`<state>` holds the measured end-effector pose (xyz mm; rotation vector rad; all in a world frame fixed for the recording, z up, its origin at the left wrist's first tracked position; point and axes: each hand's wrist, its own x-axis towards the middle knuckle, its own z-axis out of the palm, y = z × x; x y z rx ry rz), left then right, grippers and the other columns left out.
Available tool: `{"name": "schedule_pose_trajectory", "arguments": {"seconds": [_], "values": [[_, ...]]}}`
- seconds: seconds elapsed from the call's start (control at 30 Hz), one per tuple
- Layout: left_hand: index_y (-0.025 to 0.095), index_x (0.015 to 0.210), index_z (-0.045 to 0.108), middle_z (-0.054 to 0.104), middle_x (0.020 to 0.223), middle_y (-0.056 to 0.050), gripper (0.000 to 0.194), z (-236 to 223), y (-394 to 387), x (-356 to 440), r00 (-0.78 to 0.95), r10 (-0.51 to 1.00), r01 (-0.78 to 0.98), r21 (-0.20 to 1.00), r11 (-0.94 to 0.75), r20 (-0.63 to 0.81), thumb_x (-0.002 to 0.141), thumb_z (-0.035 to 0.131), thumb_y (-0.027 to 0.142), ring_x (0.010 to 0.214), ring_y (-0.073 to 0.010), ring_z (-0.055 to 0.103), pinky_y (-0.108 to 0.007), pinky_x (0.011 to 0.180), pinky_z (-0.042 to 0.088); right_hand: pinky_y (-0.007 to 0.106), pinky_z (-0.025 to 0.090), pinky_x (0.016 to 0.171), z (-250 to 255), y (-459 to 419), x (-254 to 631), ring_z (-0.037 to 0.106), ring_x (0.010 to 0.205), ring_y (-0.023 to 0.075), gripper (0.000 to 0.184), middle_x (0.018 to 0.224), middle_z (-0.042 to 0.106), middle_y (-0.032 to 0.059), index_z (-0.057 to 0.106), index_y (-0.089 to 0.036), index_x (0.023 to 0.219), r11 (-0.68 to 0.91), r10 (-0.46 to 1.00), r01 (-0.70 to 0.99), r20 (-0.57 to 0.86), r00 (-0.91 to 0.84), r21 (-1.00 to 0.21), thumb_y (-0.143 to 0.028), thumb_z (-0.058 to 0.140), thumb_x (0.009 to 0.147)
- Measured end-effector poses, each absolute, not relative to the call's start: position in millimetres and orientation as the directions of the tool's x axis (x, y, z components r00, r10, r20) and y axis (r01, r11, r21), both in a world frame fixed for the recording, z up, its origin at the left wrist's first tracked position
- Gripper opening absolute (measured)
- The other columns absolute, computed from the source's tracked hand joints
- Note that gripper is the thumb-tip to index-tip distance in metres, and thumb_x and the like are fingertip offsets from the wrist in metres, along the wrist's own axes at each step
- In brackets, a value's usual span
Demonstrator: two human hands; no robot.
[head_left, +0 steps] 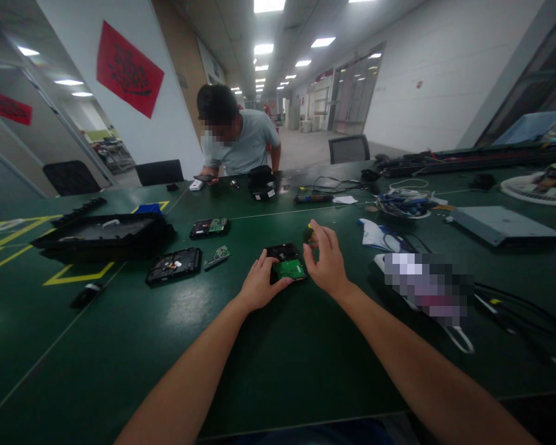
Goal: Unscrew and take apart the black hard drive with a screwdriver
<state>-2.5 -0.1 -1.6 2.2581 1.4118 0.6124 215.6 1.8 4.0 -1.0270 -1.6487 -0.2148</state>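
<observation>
A hard drive (289, 269) with a green circuit board lies on the table in front of me. My left hand (261, 282) grips it from the left, its thumb along the near edge and its fingers at the far side. At the drive's right, my right hand (327, 258) is raised, fingers curled round a screwdriver (309, 233) with a dark and yellow handle. Its tip is hidden or too blurred to see. To the left lie a loose circuit board (217, 257), an open black drive casing (175, 264) and another hard drive (210, 227).
A black plastic tray (104, 238) stands at the left. On the right are a white-and-purple blurred item (424, 287), a grey metal box (507, 224) and bundled cables (403, 203). Across the table (189, 371) a person (248, 139) leans over, holding a dark object.
</observation>
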Motion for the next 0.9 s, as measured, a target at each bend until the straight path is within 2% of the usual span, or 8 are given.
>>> {"name": "schedule_pose_trajectory", "arguments": {"seconds": [0.07, 0.2, 0.37, 0.53, 0.7, 0.9], "values": [[0.017, 0.135, 0.057, 0.039, 0.166, -0.025, 0.059, -2.4, 0.3, -2.8, 0.393, 0.907, 0.731, 0.547, -0.408, 0.151, 0.091, 0.073, 0.052, 0.162, -0.035, 0.024, -0.054, 0.127, 0.032, 0.047, 0.064, 0.089, 3.7, 2.0, 215.4, 0.064, 0.111, 0.0274, 0.061, 0.133, 0.053, 0.0146, 0.034, -0.029, 0.162, 0.597, 0.51, 0.714, 0.86, 0.012, -0.364, -0.025, 0.05, 0.104], [0.019, 0.135, 0.057, 0.037, 0.167, -0.024, 0.058, -1.9, 0.0, -3.2, 0.395, 0.905, 0.728, 0.548, -0.412, 0.157, 0.091, 0.073, 0.053, 0.162, -0.0354, 0.024, -0.054, 0.126, 0.033, 0.044, 0.066, 0.08, 3.5, 1.8, 215.2, 0.067, 0.095, 0.0236, 0.059, 0.129, 0.054, 0.0131, 0.037, -0.03, 0.159, 0.596, 0.515, 0.706, 0.856, 0.029, -0.383, -0.029, 0.055, 0.103], [0.018, 0.136, 0.057, 0.037, 0.167, -0.025, 0.06, -1.3, -0.2, -3.2, 0.39, 0.91, 0.734, 0.549, -0.4, 0.141, 0.091, 0.072, 0.053, 0.162, -0.0356, 0.023, -0.055, 0.126, 0.033, 0.047, 0.065, 0.089, 4.9, 1.1, 214.7, 0.065, 0.109, 0.027, 0.061, 0.131, 0.054, 0.0141, 0.034, -0.03, 0.161, 0.605, 0.486, 0.718, 0.874, 0.009, -0.344, -0.023, 0.051, 0.103], [0.019, 0.136, 0.057, 0.035, 0.169, -0.024, 0.06, -2.5, -0.2, -3.6, 0.387, 0.909, 0.719, 0.568, -0.401, 0.153, 0.09, 0.073, 0.053, 0.162, -0.0354, 0.024, -0.055, 0.127, 0.032, 0.043, 0.067, 0.078, 3.8, 2.2, 214.5, 0.067, 0.092, 0.0222, 0.064, 0.129, 0.053, 0.0127, 0.034, -0.031, 0.161, 0.611, 0.493, 0.693, 0.869, 0.045, -0.382, -0.027, 0.058, 0.102], [0.019, 0.134, 0.057, 0.037, 0.168, -0.025, 0.058, -1.5, -1.2, -3.2, 0.385, 0.91, 0.723, 0.562, -0.401, 0.154, 0.09, 0.074, 0.05, 0.162, -0.0346, 0.024, -0.054, 0.125, 0.034, 0.045, 0.066, 0.086, 1.8, 3.5, 214.1, 0.067, 0.103, 0.0245, 0.066, 0.134, 0.053, 0.0136, 0.03, -0.031, 0.164, 0.621, 0.502, 0.689, 0.865, 0.017, -0.374, -0.024, 0.053, 0.103], [0.016, 0.135, 0.057, 0.038, 0.166, -0.027, 0.059, 1.5, -2.0, -2.4, 0.391, 0.908, 0.729, 0.552, -0.404, 0.147, 0.091, 0.073, 0.051, 0.162, -0.0345, 0.023, -0.052, 0.126, 0.032, 0.044, 0.066, 0.082, 3.2, 2.6, 215.1, 0.066, 0.102, 0.0257, 0.064, 0.128, 0.054, 0.0135, 0.034, -0.03, 0.162, 0.605, 0.486, 0.709, 0.874, 0.031, -0.362, -0.027, 0.057, 0.102]]}}
